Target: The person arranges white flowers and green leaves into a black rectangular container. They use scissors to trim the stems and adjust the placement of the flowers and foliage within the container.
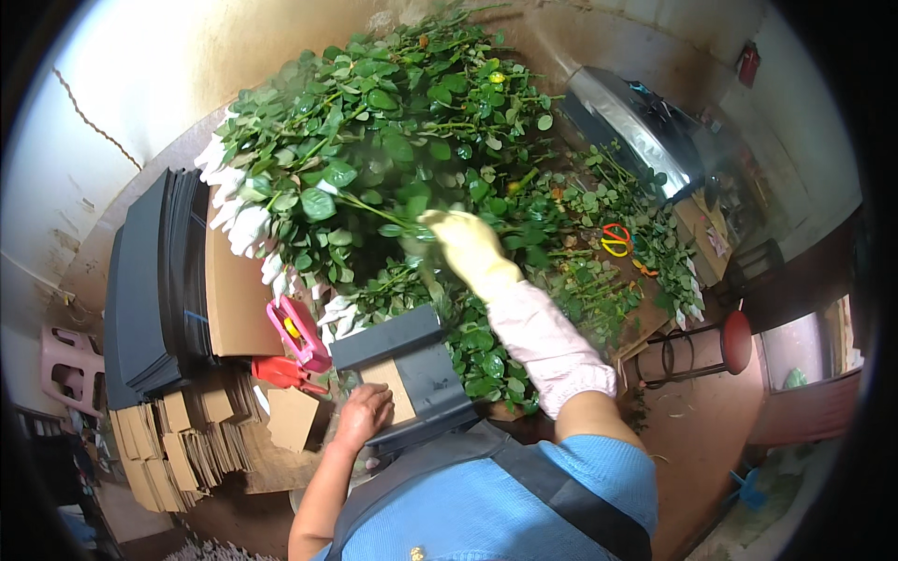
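My right hand (465, 245), in a pale yellow glove with a pink sleeve, reaches into a big heap of leafy roses (383, 98). Its fingers are closed around a green rose stem (369, 208), which runs left toward a small white-wrapped bud; leaves hide part of the grip. My bare left hand (363, 414) rests with its fingers laid on a brown cardboard piece (389, 385). That cardboard lies on a black folded board (432, 374) right in front of me. White-covered flower heads (251, 230) line the left side of the heap.
Tall black sheets (154, 280) and stacked cardboard pieces (192, 439) stand at the left. A pink tape dispenser (299, 334) and a red tool (283, 372) lie beside the board. Scissors (616, 240) with red and yellow handles lie on the right, near a red stool (735, 342).
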The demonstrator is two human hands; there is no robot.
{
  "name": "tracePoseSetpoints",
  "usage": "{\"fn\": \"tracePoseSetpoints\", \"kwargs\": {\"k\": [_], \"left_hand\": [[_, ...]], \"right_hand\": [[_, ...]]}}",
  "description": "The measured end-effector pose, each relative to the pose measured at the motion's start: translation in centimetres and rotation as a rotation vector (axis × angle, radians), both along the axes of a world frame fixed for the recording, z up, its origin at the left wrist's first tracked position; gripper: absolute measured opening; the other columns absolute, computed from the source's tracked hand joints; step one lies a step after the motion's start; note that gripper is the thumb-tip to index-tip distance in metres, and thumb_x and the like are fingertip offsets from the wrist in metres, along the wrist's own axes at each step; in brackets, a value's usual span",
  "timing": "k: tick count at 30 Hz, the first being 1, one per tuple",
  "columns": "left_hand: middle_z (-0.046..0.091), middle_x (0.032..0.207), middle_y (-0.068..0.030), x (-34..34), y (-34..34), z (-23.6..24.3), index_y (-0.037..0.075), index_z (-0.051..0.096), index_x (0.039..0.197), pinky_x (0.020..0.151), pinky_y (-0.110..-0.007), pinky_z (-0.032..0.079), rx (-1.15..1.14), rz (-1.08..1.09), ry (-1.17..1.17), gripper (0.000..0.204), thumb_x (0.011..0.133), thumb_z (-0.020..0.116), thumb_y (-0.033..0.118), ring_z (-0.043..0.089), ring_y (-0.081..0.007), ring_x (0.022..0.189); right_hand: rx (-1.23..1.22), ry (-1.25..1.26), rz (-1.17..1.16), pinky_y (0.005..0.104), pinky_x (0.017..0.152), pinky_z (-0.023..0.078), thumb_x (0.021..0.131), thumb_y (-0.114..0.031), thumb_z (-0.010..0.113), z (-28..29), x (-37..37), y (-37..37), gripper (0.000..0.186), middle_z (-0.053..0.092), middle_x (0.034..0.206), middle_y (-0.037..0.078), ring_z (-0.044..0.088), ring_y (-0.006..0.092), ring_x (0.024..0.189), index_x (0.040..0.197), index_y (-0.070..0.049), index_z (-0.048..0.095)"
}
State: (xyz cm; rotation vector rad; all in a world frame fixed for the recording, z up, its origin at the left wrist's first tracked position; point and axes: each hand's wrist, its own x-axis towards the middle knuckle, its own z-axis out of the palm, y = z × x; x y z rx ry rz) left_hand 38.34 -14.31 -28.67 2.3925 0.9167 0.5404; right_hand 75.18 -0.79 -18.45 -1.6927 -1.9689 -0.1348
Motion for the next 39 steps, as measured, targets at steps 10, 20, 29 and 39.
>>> {"fn": "tracePoseSetpoints", "kwargs": {"k": [10, 20, 29, 39], "left_hand": [[0.067, 0.128, -0.0109, -0.5, 0.5, -0.8, 0.013, 0.071, 0.124, 0.118, -0.056, 0.036, -0.134, 0.016, 0.165, 0.042, 0.087, 0.079, 0.031, 0.052, -0.0369, 0.137], [0.063, 0.136, -0.0148, -0.4, 0.4, 0.2, 0.015, 0.052, 0.151, 0.122, -0.063, 0.023, -0.170, 0.019, 0.076, 0.098, 0.068, 0.092, 0.050, 0.052, -0.0378, 0.137], [0.057, 0.135, -0.0156, -0.8, 0.4, 0.5, 0.019, 0.080, 0.103, 0.115, -0.053, 0.034, -0.237, -0.087, 0.045, 0.027, 0.081, 0.084, 0.034, 0.041, -0.0430, 0.139], [0.057, 0.137, -0.0157, -0.1, 1.1, 1.3, 0.016, 0.081, 0.103, 0.116, -0.055, 0.037, -0.244, -0.108, 0.109, 0.030, 0.078, 0.088, 0.030, 0.042, -0.0441, 0.142]], "right_hand": [[0.025, -0.180, 0.065, 0.0420, 0.075, 0.061, 0.079, 0.008, 0.061, 7.0, 7.0, -13.1, 0.039, 0.070, 0.094, 0.013, 0.070, 0.0339, 0.086, 0.115, -0.004, 0.068], [-1.336, 0.075, -0.450, 0.0383, 0.091, 0.056, 0.094, -0.039, 0.061, -2.9, -0.1, -19.8, 0.042, 0.074, 0.119, 0.013, 0.072, 0.0288, 0.105, 0.117, -0.007, 0.075], [-1.340, 0.037, 0.250, 0.0449, 0.106, 0.050, 0.090, -0.033, 0.073, 0.3, 3.5, -19.0, 0.063, 0.065, 0.137, 0.017, 0.064, 0.0362, 0.124, 0.148, -0.018, 0.055], [-0.546, -0.295, -0.157, 0.0385, 0.128, 0.023, 0.104, -0.035, 0.054, -4.0, -4.4, 5.0, 0.068, 0.035, 0.167, 0.009, 0.031, 0.0273, 0.154, 0.162, -0.011, 0.030]]}}
